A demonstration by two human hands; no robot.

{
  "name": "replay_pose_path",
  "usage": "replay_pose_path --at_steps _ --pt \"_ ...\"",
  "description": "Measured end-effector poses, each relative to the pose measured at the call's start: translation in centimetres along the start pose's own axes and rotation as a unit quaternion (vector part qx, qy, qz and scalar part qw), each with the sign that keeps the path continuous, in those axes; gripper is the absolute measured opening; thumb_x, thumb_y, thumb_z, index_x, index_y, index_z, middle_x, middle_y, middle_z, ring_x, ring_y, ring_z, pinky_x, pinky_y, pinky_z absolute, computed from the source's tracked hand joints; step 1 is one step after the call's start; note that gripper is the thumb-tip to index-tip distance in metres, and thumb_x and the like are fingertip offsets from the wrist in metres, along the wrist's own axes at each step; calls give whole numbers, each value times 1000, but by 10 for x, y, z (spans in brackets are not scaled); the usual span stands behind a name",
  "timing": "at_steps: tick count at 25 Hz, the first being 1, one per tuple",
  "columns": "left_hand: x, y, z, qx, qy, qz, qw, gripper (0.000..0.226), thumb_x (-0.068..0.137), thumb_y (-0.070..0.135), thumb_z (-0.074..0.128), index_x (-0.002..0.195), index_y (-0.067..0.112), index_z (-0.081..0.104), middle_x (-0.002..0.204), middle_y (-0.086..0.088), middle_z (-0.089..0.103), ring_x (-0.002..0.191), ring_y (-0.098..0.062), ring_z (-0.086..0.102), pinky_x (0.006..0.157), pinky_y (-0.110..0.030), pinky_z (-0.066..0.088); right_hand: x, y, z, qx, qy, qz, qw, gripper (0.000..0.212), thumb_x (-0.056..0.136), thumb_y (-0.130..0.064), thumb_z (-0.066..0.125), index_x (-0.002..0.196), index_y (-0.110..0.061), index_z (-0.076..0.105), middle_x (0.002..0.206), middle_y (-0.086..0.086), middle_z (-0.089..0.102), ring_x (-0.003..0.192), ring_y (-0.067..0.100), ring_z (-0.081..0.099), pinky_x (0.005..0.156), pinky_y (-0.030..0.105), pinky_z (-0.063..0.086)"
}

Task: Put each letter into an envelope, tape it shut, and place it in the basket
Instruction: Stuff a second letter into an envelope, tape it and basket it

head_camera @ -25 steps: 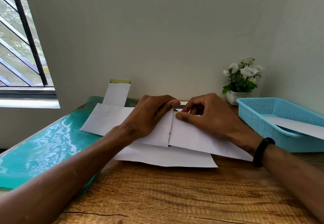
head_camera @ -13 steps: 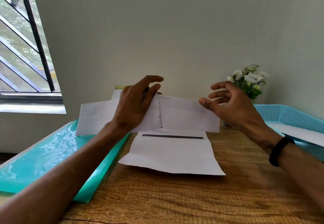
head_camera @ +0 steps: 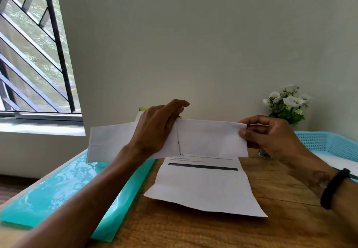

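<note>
Two hands, left hand [head_camera: 155, 131] and right hand [head_camera: 271, 137], pinch the envelope [head_camera: 209, 137] mid-frame, fingers clamped; we risk creasing its half-inserted letter.

No readable text: letter [head_camera: 203, 185] on the counter [head_camera: 193, 232] has printed lines and a dark bar, too blurred.

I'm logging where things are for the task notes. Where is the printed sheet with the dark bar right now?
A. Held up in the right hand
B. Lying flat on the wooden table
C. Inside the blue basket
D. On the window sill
B: the printed sheet lies flat on the wooden table, below the raised envelope that both hands hold.
</note>
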State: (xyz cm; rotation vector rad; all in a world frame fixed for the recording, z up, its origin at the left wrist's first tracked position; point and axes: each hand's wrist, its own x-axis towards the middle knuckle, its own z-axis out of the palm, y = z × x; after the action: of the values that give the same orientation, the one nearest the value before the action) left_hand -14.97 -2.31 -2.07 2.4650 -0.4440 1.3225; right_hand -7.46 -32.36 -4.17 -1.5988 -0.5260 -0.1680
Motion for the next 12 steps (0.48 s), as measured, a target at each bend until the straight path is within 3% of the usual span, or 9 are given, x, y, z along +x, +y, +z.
replay_pose_path --at_steps 4,7,12 --pt "-2 3 -3 -15 -37 -7 999 36 111 38 35 139 32 58 109 0 76 91 -19 73 85 -44 60 -1 -9 -4 -43 -1 -29 999 20 85 -2 80 97 -18 77 85 0 83 77 16 81 59 21 62" --pt "-3 3 -2 -4 -59 -5 998 33 113 33 37 139 34 56 104 1 76 89 -18 73 84 -42 59 0 -15 -8 -90 -7 -41 995 20 85 -5 82 97 -20 77 85 -6 83 75 11 80 57 19 61" --pt "-6 3 5 -10 -59 5 998 31 113 33 37 138 36 55 99 2 77 86 -17 73 82 -39 57 -4 -17 -3 -67 -16 -39 997 19 84 -3 82 96 -18 78 83 -4 83 75 13 81 58 19 61"
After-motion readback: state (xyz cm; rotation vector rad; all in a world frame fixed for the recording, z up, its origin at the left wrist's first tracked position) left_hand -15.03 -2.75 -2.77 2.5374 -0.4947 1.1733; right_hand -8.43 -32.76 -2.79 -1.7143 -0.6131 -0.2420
